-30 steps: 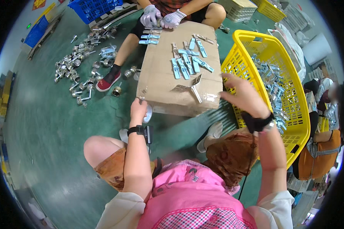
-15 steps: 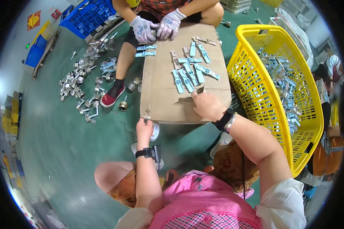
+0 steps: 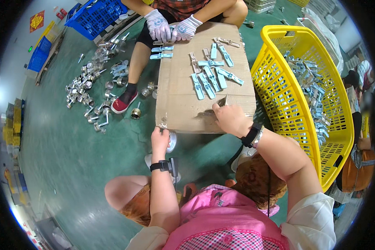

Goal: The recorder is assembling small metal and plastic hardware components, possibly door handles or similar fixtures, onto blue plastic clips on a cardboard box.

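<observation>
My right hand [image 3: 231, 120] is closed on a thin metallic piece [image 3: 226, 100] whose end sticks up past the fingers. It rests low over the near right part of the cardboard sheet [image 3: 183, 112]. Fingers of my left hand [image 3: 160, 141] are curled round the cardboard's near left corner, beside a shiny strip of clear tape. Beyond my right hand lie several light-blue lever-shaped pieces [image 3: 210, 78] and a few beige ones [image 3: 194, 62]. Across the cardboard, a co-worker's gloved hands [image 3: 171, 30] meet at the far left edge, over two more blue pieces [image 3: 161, 56].
At right stands a yellow basket [image 3: 279, 89] holding many blue and metal pieces. Shiny metal cup-shaped parts [image 3: 85, 85] lie heaped on the green floor at left, near the co-worker's red shoe [image 3: 124, 104]. A blue crate [image 3: 98, 18] is at the far left.
The whole view has shifted slightly. At the co-worker's gloves, a beige piece now shows on the cardboard edge. My hands keep nearly the same places and grips.
</observation>
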